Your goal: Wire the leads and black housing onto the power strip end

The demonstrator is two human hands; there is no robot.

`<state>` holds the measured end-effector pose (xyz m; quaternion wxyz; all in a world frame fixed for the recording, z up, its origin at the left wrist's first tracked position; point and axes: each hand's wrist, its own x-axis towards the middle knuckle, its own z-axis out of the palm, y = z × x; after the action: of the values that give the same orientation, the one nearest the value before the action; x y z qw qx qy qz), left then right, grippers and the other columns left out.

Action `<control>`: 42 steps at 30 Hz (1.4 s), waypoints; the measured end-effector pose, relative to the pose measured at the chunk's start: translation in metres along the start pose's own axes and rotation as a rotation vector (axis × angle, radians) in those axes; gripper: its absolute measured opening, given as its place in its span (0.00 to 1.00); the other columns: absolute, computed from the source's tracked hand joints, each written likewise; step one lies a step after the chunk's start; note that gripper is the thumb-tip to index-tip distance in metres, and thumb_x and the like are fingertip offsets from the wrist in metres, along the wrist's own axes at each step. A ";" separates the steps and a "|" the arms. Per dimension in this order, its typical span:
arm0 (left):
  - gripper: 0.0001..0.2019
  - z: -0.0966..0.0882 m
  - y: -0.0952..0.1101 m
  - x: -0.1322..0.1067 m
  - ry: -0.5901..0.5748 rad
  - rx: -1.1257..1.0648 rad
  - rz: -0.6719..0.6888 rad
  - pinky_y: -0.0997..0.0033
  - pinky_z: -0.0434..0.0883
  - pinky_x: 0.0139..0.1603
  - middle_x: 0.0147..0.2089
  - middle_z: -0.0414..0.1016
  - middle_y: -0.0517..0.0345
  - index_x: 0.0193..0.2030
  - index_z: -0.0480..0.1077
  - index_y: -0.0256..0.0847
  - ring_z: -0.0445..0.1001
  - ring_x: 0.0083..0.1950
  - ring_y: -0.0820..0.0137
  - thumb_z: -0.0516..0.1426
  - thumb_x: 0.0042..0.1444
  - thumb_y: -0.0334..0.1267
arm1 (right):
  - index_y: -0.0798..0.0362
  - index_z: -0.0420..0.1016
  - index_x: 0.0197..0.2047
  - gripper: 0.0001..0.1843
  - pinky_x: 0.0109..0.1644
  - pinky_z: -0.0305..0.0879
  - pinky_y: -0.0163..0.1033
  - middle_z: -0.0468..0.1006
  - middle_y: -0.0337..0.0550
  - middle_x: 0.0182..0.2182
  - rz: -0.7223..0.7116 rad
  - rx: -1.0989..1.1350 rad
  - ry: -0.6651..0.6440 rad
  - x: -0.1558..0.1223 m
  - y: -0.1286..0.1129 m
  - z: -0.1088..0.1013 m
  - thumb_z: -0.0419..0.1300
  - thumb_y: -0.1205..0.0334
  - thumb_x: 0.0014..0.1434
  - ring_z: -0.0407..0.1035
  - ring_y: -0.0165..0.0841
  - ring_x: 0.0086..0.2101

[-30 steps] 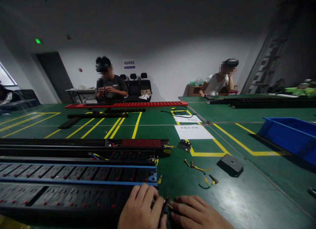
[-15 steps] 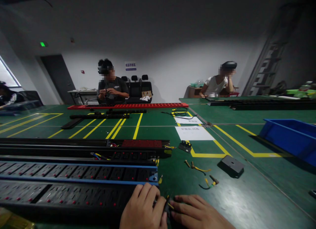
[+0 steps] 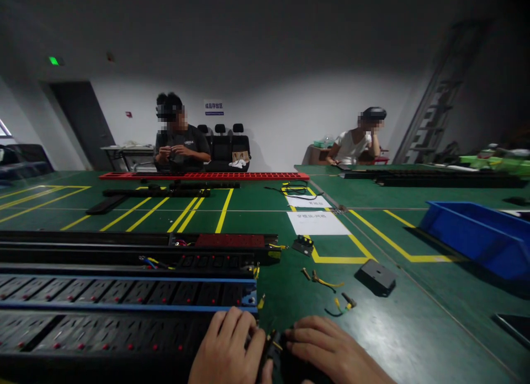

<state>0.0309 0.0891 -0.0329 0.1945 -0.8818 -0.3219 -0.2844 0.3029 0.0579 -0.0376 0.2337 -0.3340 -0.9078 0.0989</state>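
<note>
A black power strip [image 3: 136,331] with red-dotted sockets runs along the near left side of the bench. My left hand [image 3: 229,348] is closed over its right end, the thumb bent beside a small black part [image 3: 273,342] with a bit of yellow on it. From the right, my right hand [image 3: 327,348] meets this spot, its fingers pressed together round a dark piece whose shape is mostly hidden beneath the hand. Behind lies a blue-edged power strip [image 3: 165,293], with a yellow wire end [image 3: 260,301] sticking out at its right.
Farther back are more black strips, one with a dark red section [image 3: 229,240]. Brass-ended yellow wires [image 3: 325,279], a black box-shaped cover [image 3: 376,276] and a blue bin [image 3: 476,235] lie to the right. A long red rail [image 3: 207,176] crosses the bench before two seated people.
The whole view has shifted slightly, so the bench things appear farther left. My hands stay at the strip's end, with slightly more space between them. A dark flat object now shows at the right edge.
</note>
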 end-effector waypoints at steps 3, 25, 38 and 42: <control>0.09 0.002 0.000 0.000 0.016 -0.003 0.015 0.60 0.65 0.46 0.38 0.77 0.56 0.38 0.76 0.45 0.70 0.43 0.61 0.63 0.61 0.47 | 0.48 0.77 0.63 0.20 0.59 0.74 0.43 0.85 0.47 0.56 -0.007 -0.015 -0.028 0.001 0.002 0.001 0.61 0.48 0.75 0.77 0.41 0.56; 0.08 -0.003 -0.002 0.001 0.111 -0.082 -0.039 0.60 0.65 0.48 0.39 0.79 0.57 0.38 0.77 0.46 0.71 0.44 0.60 0.60 0.63 0.45 | 0.47 0.82 0.54 0.11 0.48 0.73 0.45 0.86 0.44 0.41 0.218 -0.099 0.172 -0.002 0.011 -0.023 0.59 0.59 0.73 0.78 0.40 0.42; 0.07 -0.035 -0.004 0.012 0.157 -0.329 -0.007 0.64 0.66 0.45 0.37 0.76 0.57 0.38 0.74 0.44 0.71 0.41 0.63 0.55 0.62 0.31 | 0.45 0.86 0.50 0.16 0.51 0.73 0.52 0.85 0.51 0.43 0.596 -0.338 0.359 -0.033 0.091 -0.046 0.57 0.60 0.70 0.78 0.48 0.46; 0.07 -0.040 -0.006 0.016 0.171 -0.340 -0.016 0.64 0.66 0.44 0.36 0.75 0.57 0.37 0.73 0.43 0.71 0.39 0.64 0.55 0.63 0.31 | 0.46 0.87 0.46 0.14 0.51 0.72 0.50 0.84 0.50 0.41 0.602 -0.303 0.280 -0.026 0.087 -0.041 0.58 0.57 0.71 0.78 0.47 0.45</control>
<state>0.0221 0.0795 0.0081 0.0669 -0.8719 -0.2584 -0.4104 0.3893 0.1078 -0.0410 0.2639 -0.6273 -0.7325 -0.0191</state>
